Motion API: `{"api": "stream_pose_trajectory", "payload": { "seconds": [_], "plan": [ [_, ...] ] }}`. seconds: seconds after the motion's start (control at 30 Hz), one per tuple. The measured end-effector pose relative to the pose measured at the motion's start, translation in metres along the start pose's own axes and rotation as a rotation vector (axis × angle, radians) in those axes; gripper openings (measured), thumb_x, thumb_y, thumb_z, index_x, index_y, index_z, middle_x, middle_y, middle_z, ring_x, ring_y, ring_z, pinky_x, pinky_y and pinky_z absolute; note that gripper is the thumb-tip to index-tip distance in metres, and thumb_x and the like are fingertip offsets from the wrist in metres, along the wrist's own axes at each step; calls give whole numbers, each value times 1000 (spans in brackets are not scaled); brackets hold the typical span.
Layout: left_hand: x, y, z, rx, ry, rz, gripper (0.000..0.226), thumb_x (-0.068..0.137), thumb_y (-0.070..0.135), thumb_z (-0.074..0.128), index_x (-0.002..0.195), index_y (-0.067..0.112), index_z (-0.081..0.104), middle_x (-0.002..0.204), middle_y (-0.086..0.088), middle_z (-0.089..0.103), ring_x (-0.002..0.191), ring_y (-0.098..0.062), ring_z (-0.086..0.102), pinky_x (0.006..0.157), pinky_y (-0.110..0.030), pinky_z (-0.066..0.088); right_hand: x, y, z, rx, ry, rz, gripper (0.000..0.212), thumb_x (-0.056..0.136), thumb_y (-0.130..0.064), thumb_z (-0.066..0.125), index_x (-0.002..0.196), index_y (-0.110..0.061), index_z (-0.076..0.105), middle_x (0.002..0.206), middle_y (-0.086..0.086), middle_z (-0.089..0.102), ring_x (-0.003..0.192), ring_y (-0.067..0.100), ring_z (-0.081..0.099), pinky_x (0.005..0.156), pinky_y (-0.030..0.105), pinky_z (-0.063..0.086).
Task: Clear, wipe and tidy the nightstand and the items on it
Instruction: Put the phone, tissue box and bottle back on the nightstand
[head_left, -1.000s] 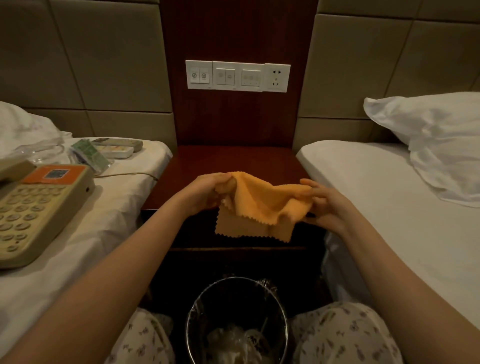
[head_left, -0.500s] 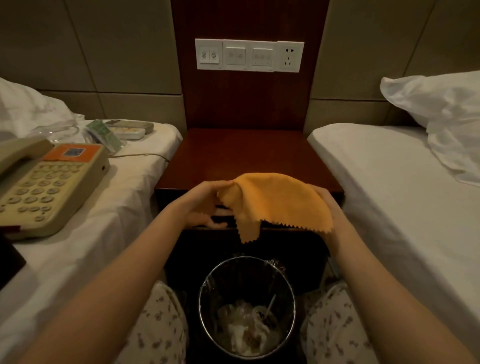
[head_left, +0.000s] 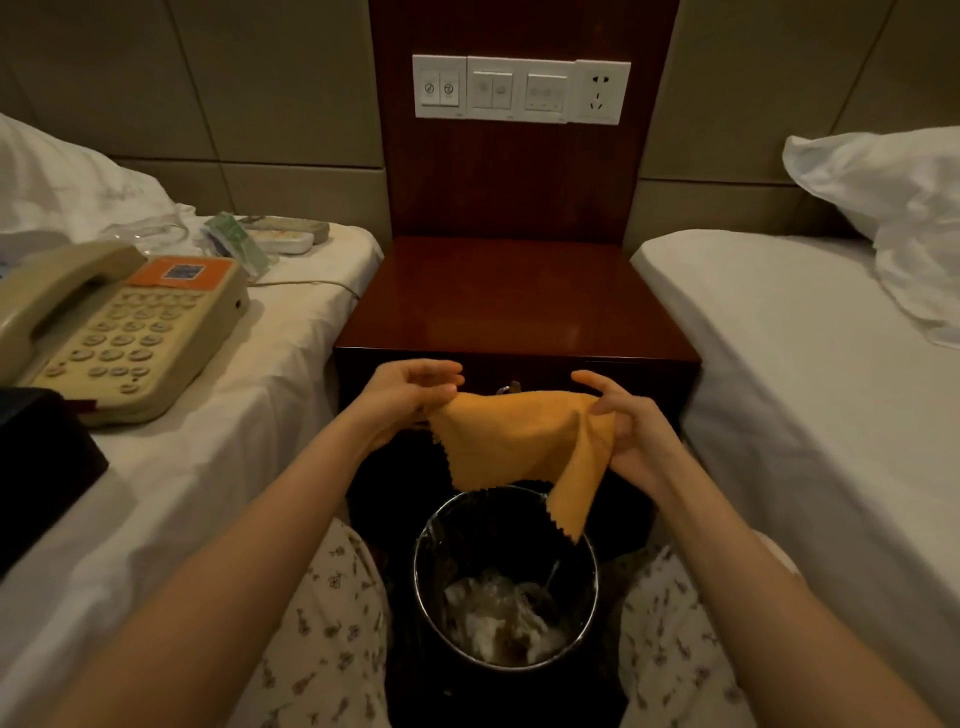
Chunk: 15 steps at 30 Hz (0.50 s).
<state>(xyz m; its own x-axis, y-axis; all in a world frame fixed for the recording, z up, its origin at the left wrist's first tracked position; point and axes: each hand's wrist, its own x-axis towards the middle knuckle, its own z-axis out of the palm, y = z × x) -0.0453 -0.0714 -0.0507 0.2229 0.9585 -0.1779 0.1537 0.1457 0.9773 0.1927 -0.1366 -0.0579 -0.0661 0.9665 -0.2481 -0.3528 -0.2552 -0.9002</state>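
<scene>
Cloth stretched between your hands.
Your left hand and right hand each pinch a corner above the bin, before the nightstand.

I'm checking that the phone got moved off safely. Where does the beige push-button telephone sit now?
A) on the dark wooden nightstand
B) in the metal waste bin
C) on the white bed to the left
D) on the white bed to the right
C: the beige push-button telephone rests on the white bed to the left, and the dark wooden nightstand top is bare.
</scene>
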Motion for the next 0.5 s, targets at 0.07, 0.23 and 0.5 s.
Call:
{"api": "stream_pose_trajectory", "payload": {
  "seconds": [0.07, 0.23, 0.5],
  "plan": [
    [-3, 6, -2, 39, -66, 32, 35, 87, -2, 58, 120, 9, 60, 97, 6, 65, 95, -11, 61, 71, -22, 51, -2, 2, 2, 43, 13, -24, 32, 88, -2, 47, 114, -19, 58, 109, 9, 58, 76, 19, 60, 56, 27, 51],
    [-10, 18, -11, 282, -242, 61, 43, 79, -7, 67, 111, 22, 61, 104, 7, 62, 103, -14, 57, 78, -25, 52, 0, 8, 0, -16, 165, -67, 48, 83, 9, 56, 121, -22, 53, 101, 7, 58, 86, 24, 59, 65, 34, 50],
    [-12, 20, -18, 477, -106, 245, 32, 84, -6, 61, 106, 17, 62, 102, 0, 62, 100, -13, 57, 80, -25, 48, -5, 4, -9, 316, 157, 31, 38, 86, 3, 51, 118, -17, 55, 104, 8, 55, 75, 19, 59, 53, 29, 51]
  ]
}}
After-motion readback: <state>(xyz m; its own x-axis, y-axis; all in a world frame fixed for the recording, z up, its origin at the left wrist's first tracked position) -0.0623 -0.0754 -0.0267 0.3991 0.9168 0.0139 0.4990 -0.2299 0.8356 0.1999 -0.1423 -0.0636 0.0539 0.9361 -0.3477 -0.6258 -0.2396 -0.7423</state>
